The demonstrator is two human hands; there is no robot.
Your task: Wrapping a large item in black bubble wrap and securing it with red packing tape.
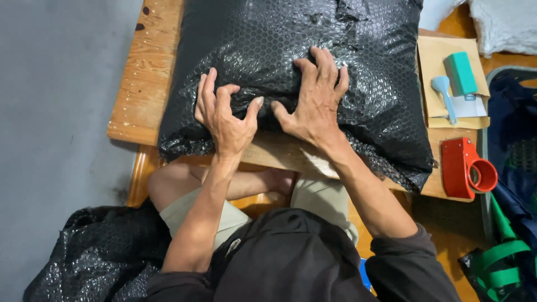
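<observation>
A large bundle wrapped in black bubble wrap [358,50] lies on a low wooden table [142,84] in front of me. My left hand [224,114] presses on its near edge with fingers spread and clawed into the wrap. My right hand [314,100] rests just beside it, fingers splayed, pushing down on the same wrap. Neither hand closes around anything. My bare knees and beige shorts show under the table's near edge.
A red tape dispenser [467,168] sits at the table's right front corner. Behind it lie a brown envelope [433,61], a teal block [461,72] and a light blue scoop-shaped tool [444,98]. More black bubble wrap [95,251] is heaped on the floor at left. Green strapping [503,263] lies at right.
</observation>
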